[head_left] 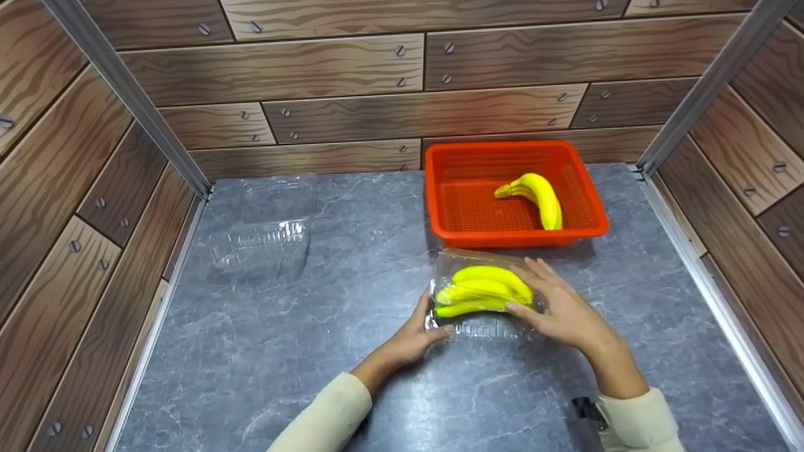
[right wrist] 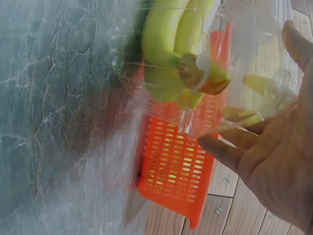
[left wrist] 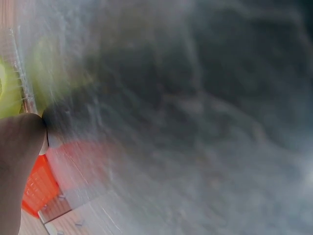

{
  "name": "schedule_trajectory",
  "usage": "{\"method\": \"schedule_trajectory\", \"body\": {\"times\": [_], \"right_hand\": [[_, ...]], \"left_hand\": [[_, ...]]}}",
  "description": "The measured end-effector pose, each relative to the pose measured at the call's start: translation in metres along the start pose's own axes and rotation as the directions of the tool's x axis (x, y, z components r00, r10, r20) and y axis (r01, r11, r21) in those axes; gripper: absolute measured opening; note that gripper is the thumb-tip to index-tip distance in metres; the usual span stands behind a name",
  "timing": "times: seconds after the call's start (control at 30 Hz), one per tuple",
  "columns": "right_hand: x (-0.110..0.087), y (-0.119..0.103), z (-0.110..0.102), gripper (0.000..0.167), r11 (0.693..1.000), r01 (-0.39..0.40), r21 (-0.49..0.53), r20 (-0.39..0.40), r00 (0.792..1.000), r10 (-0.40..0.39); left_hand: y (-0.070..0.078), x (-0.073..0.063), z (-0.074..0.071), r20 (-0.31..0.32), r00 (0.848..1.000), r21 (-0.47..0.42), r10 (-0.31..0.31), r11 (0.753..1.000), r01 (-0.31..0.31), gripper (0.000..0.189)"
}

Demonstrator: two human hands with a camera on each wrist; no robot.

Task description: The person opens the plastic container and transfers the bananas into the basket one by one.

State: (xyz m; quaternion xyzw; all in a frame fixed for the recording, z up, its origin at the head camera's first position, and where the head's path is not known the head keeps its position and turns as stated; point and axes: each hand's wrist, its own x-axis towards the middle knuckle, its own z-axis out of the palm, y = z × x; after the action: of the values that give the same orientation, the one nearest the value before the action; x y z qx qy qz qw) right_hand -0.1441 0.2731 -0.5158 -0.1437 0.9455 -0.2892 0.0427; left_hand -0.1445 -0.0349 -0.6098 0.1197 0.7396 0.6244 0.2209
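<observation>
A clear plastic clamshell box (head_left: pixel 487 329) holding several yellow bananas (head_left: pixel 483 290) is between the two hands, in front of the red basket. My left hand (head_left: pixel 408 336) grips the box's left end, thumb on the near side and fingers mostly hidden behind it. Over the right end, my right hand (head_left: pixel 559 307) rests on the lid with fingers spread and fairly straight. In the right wrist view, the fingertips (right wrist: pixel 210 144) touch the clear plastic edge, and a banana's brown stem end (right wrist: pixel 208 73) shows through it. Blurred plastic fills much of the left wrist view beside the left thumb (left wrist: pixel 22 142).
Behind the box stands a red plastic basket (head_left: pixel 502 238) with bananas (head_left: pixel 545 198) lying in its right side. An open clear plastic box (head_left: pixel 260 242) sits at the back left of the grey marbled table (head_left: pixel 251 351). Wood-patterned walls (head_left: pixel 339 69) enclose the back and sides.
</observation>
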Motion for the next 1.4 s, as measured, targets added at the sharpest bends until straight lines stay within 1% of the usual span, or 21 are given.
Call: {"method": "schedule_trajectory", "body": {"times": [0.1, 0.17, 0.23, 0.3, 0.37, 0.43, 0.5, 0.57, 0.6, 0.73, 0.83, 0.97, 1.03, 1.13, 1.2, 1.27, 1.4], "right_hand": [[-0.005, 0.000, -0.002, 0.073, 1.000, -0.004, 0.008, -0.038, 0.999, 0.004], [-0.008, 0.000, -0.004, 0.070, 1.000, 0.009, 0.012, -0.080, 0.997, -0.008], [-0.010, 0.001, -0.005, 0.067, 0.999, 0.031, 0.018, -0.126, 0.992, -0.028], [-0.011, 0.002, -0.005, 0.062, 0.998, 0.066, 0.017, -0.187, 0.980, -0.061], [-0.010, 0.002, -0.004, 0.057, 0.994, 0.105, 0.009, -0.265, 0.959, -0.099], [-0.008, 0.004, -0.004, 0.053, 0.990, 0.137, 0.015, -0.347, 0.930, -0.123], [-0.005, 0.005, -0.002, 0.051, 0.986, 0.160, 0.045, -0.419, 0.899, -0.127], [-0.001, 0.007, -0.001, 0.051, 0.981, 0.171, 0.089, -0.475, 0.873, -0.109], [0.001, 0.008, 0.000, 0.052, 0.977, 0.174, 0.120, -0.493, 0.865, -0.094], [0.010, 0.011, 0.003, 0.054, 0.956, 0.168, 0.241, -0.539, 0.842, -0.012], [0.017, 0.011, 0.003, 0.050, 0.922, 0.166, 0.350, -0.550, 0.833, 0.059], [0.030, 0.008, 0.000, 0.043, 0.850, 0.192, 0.491, -0.547, 0.827, 0.129], [0.037, 0.007, -0.001, 0.040, 0.815, 0.207, 0.541, -0.547, 0.822, 0.155], [0.046, 0.006, -0.003, 0.038, 0.784, 0.208, 0.584, -0.547, 0.815, 0.192], [0.050, 0.005, -0.006, 0.040, 0.782, 0.192, 0.594, -0.538, 0.817, 0.208], [0.055, 0.006, -0.008, 0.045, 0.793, 0.156, 0.589, -0.519, 0.825, 0.223], [0.061, 0.007, -0.011, 0.059, 0.830, 0.070, 0.554, -0.458, 0.858, 0.233]], "left_hand": [[-0.001, 0.001, 0.000, -0.001, 1.000, -0.010, 0.002, 1.000, -0.002, 0.100], [-0.001, 0.001, 0.000, -0.001, 1.000, -0.009, 0.007, 1.000, -0.007, 0.100], [-0.001, 0.001, -0.001, 0.001, 1.000, -0.005, 0.016, 1.000, -0.016, 0.100], [-0.001, 0.000, -0.001, 0.004, 1.000, 0.005, 0.019, 1.000, -0.019, 0.099], [0.001, 0.000, -0.001, 0.009, 0.999, 0.005, 0.031, 0.999, -0.031, 0.099], [0.000, 0.000, -0.001, 0.012, 0.999, 0.011, 0.032, 0.999, -0.033, 0.099], [0.000, 0.000, -0.001, 0.013, 0.999, 0.011, 0.031, 0.999, -0.031, 0.099], [0.000, 0.000, -0.001, 0.005, 1.000, 0.020, 0.023, 1.000, -0.023, 0.099], [0.000, 0.000, -0.001, 0.000, 1.000, 0.028, 0.015, 0.999, -0.015, 0.099], [0.001, -0.001, 0.001, -0.009, 1.000, 0.038, 0.015, 0.999, -0.014, 0.101], [0.002, -0.001, 0.002, -0.004, 1.000, 0.013, 0.010, 1.000, -0.010, 0.107], [0.003, -0.001, 0.002, -0.003, 1.000, -0.022, -0.002, 1.000, 0.002, 0.118], [0.003, -0.002, 0.001, -0.001, 1.000, -0.023, -0.003, 1.000, 0.003, 0.121], [0.003, -0.004, -0.001, 0.007, 1.000, -0.007, 0.010, 1.000, -0.010, 0.123], [0.002, -0.005, -0.002, 0.017, 1.000, 0.007, 0.007, 1.000, -0.007, 0.124], [0.002, -0.007, -0.003, 0.026, 1.000, 0.024, 0.002, 1.000, -0.002, 0.126], [0.000, -0.010, -0.004, 0.034, 0.999, 0.060, -0.010, 0.998, 0.008, 0.132]]}}
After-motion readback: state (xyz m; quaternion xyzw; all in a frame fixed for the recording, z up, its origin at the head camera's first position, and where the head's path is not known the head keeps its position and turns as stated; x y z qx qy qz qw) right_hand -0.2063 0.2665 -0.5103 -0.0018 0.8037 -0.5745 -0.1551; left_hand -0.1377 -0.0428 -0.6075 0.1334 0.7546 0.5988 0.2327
